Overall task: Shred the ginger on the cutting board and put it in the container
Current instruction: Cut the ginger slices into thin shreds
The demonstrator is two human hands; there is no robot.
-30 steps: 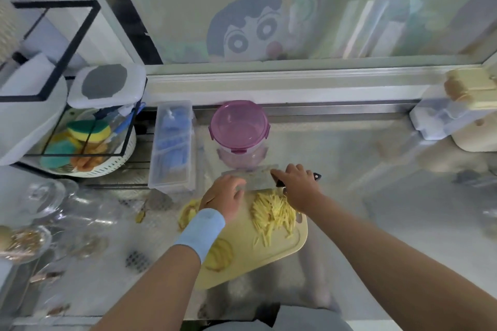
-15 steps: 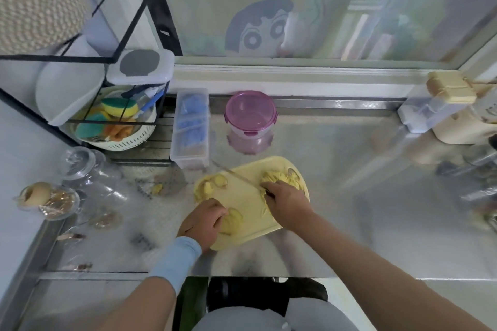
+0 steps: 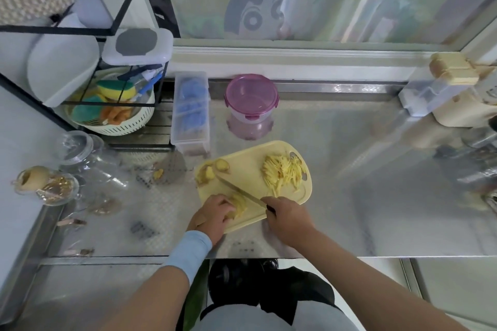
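Yellow ginger slices [image 3: 239, 205] are sitting at the cutting board's [image 3: 269, 158] near edge, left hand [image 3: 213, 213] curling over them and right hand [image 3: 289, 219] gripping the knife [image 3: 236, 189]. With the blade running this close beside that left hand, a slip is risking a cut.

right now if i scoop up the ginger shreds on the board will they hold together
Probably not: the ginger shreds are thin loose strips, likely to scatter rather than lift as one clump. They look light and bendy. Some lie near the edge of the cutting board, so a push may spill them off.
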